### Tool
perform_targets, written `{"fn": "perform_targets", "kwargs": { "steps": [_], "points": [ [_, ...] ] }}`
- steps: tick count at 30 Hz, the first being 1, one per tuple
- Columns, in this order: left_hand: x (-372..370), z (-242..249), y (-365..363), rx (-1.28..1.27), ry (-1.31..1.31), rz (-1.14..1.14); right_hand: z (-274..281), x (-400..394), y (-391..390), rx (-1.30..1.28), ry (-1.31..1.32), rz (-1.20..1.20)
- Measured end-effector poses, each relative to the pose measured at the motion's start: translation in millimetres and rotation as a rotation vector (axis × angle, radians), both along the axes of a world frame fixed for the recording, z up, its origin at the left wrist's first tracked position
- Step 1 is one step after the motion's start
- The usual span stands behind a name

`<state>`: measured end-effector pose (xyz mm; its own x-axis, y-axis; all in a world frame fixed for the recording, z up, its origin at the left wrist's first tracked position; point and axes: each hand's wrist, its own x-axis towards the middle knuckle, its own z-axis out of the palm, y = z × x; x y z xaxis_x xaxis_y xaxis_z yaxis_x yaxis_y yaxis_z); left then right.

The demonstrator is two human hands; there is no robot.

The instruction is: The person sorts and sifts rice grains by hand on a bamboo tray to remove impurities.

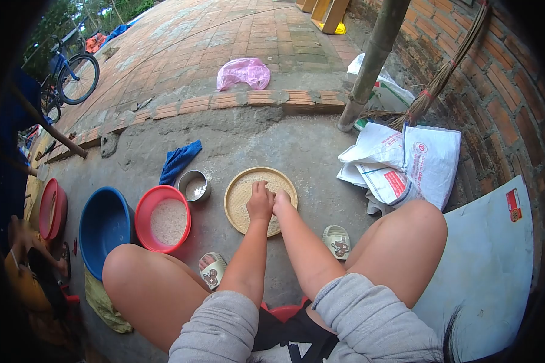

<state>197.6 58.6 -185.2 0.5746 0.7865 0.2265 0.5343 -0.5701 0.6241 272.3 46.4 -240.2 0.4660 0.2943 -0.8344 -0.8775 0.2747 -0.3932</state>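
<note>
A round, shallow tray (226, 204) with a tan rim lies on the ground between my feet, with a thin layer of pale grains (242, 192) spread over it. My left hand (260, 202) and my right hand (281, 202) meet above the middle of this tray. The left fingers are bent and close together, pointing away from me. My right hand is closed and presses against the left one. Whatever may be between them is hidden. A metal pot (194, 186) with some white grains inside stands left of the tray.
Left are a red basin (138, 225) of white grains, a blue basin (85, 227) and a blue cloth (180, 162). White sacks (433, 160) and a pole (375, 63) stand right, near a brick wall (496, 72). Another person's foot (63, 261) shows at far left.
</note>
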Motion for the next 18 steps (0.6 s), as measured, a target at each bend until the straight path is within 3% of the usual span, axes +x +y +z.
{"fn": "perform_targets", "kwargs": {
  "steps": [3, 5, 6, 8, 12, 15, 18],
  "points": [
    [-1, 2, -1, -0.07, -0.061, 0.105, 1, 8, 1, -0.131, 0.01, -0.045],
    [-9, -17, 3, -0.043, 0.024, 0.35, 4, 11, -5, -0.121, 0.066, -0.059],
    [-14, -26, 3, -0.049, 0.022, 0.351, 10, 9, -9, -0.126, 0.062, -0.059],
    [-24, -43, 2, -0.24, 0.379, 0.359, 20, 1, -13, -0.088, -0.008, 0.036],
    [-40, -77, 0, -0.113, 0.408, 0.182, 16, -2, -15, -0.12, -0.033, 0.042],
    [-40, -96, 8, -0.173, 0.328, 0.138, 14, 2, -16, -0.132, -0.02, 0.052],
    [-23, -99, 29, -0.376, 0.217, 0.232, 21, 6, -17, -0.178, -0.079, 0.071]
  ]
}}
